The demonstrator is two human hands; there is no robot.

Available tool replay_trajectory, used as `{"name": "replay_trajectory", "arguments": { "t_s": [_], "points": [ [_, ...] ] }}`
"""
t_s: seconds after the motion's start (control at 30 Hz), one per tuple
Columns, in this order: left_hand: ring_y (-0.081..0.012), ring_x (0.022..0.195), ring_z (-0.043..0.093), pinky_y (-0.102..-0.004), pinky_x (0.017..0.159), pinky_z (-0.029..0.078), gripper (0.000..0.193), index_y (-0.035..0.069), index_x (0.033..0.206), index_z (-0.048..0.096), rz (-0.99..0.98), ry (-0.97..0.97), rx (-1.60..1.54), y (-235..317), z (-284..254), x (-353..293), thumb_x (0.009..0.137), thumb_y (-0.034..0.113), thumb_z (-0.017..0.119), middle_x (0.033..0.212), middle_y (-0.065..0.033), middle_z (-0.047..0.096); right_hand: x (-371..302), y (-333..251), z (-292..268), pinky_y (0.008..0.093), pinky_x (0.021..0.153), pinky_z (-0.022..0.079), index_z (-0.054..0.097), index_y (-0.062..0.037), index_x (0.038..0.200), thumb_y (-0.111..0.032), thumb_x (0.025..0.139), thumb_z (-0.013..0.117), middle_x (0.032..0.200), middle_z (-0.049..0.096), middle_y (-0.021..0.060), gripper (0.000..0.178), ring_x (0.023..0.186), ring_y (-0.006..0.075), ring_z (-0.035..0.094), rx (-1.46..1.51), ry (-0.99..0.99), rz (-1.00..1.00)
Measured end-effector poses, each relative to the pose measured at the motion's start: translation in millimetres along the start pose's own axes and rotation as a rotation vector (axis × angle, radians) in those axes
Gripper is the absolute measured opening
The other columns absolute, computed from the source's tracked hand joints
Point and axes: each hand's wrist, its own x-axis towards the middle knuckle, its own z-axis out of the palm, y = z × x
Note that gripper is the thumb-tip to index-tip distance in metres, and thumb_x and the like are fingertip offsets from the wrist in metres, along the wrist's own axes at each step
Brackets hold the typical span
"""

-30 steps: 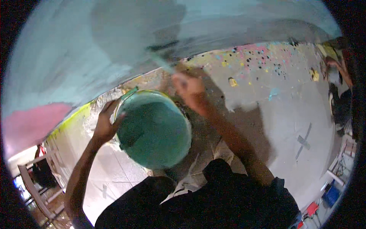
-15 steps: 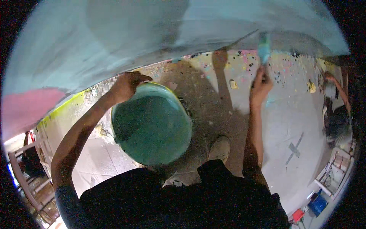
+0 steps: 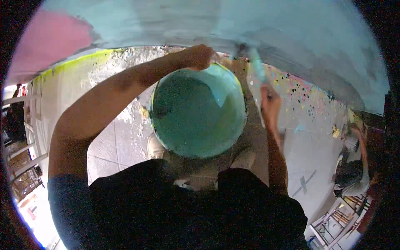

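A round bucket (image 3: pixel 230 89) with green-teal paint inside hangs in front of me, its inner wall smeared pale teal. My left hand (image 3: pixel 203 57) is closed on its far rim; the fingers are partly hidden. To the right of the bucket, my right hand (image 3: pixel 271 106) grips a paintbrush (image 3: pixel 257 66) with a teal-smeared body. The brush points up and away from me, blurred by motion. Its dark bristle end lies against or close to the lower edge of the teal-painted wall (image 3: pixel 287 29); I cannot tell whether it touches.
A pink patch (image 3: pixel 62 29) covers the wall at the left. Paint spots dot the pale strip (image 3: pixel 300 93) below the teal. Another person (image 3: pixel 352 162) is at the far right, near a wooden frame (image 3: pixel 339 221). Wooden furniture (image 3: pixel 27 154) stands at the left.
My view has turned. The bucket, still held by my left hand, sits further right and higher in the picture. My right hand has brought the brush left, closer to the bucket.
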Motion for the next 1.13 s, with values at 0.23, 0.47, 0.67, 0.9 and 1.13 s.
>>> {"name": "replay_trajectory", "arguments": {
  "t_s": [0.23, 0.47, 0.67, 0.9, 1.13],
  "points": [
    [-0.0333, 0.09, 0.055, -0.0417, 0.08, 0.044, 0.037, 0.013, 0.104, 0.058, -0.022, -0.115, -0.078, -4, -7, -1, 0.07, 0.007, 0.046, 0.094, -0.0179, 0.059, 27, 13, -93, 0.0196, 0.036, 0.021, 0.052, -0.0066, 0.073, -0.025, 0.085, 0.051, 0.056, 0.04, -0.0048, 0.022, 0.045, 0.0032, 0.032, 0.337, 0.615, 0.061],
    [-0.0338, 0.09, 0.056, -0.0417, 0.079, 0.045, 0.033, 0.01, 0.102, 0.058, 0.079, -0.149, -0.223, -3, -5, 5, 0.071, 0.008, 0.046, 0.096, -0.0181, 0.059, 33, 19, -4, 0.0224, 0.039, 0.022, 0.045, -0.0083, 0.066, -0.035, 0.083, 0.051, 0.053, 0.037, -0.0056, 0.033, 0.043, 0.0038, 0.028, -0.018, 0.316, -0.064],
    [-0.0365, 0.08, 0.057, -0.0448, 0.07, 0.046, 0.024, -0.001, 0.091, 0.057, 0.171, -0.095, -0.254, 1, -18, -8, 0.076, 0.018, 0.05, 0.086, -0.025, 0.057, 16, -69, 70, 0.0238, 0.043, 0.026, 0.055, -0.0003, 0.109, -0.029, 0.083, 0.053, 0.059, 0.045, -0.0034, 0.039, 0.05, 0.0059, 0.033, 0.196, 0.065, 0.182],
    [-0.0363, 0.075, 0.058, -0.0443, 0.068, 0.047, 0.021, 0.0, 0.086, 0.057, 0.101, -0.002, -0.083, -26, 11, -3, 0.071, 0.012, 0.05, 0.079, -0.022, 0.059, 31, -24, 6, 0.0201, 0.042, 0.024, 0.051, 0.003, 0.112, -0.027, 0.085, 0.051, 0.063, 0.044, -0.0047, 0.04, 0.05, 0.0029, 0.03, -0.004, 0.124, 0.027],
    [-0.0308, 0.109, 0.042, -0.0402, 0.092, 0.036, 0.041, 0.014, 0.119, 0.045, -0.084, 0.332, -0.069, 8, -55, -87, 0.08, 0.021, 0.055, 0.116, -0.0171, 0.043, 19, 41, -66, 0.0199, 0.037, 0.023, 0.042, 0.0011, 0.121, -0.025, 0.085, 0.05, 0.059, 0.039, -0.0064, 0.045, 0.043, 0.0024, 0.028, 0.287, 0.424, 0.168]
  ]
}}
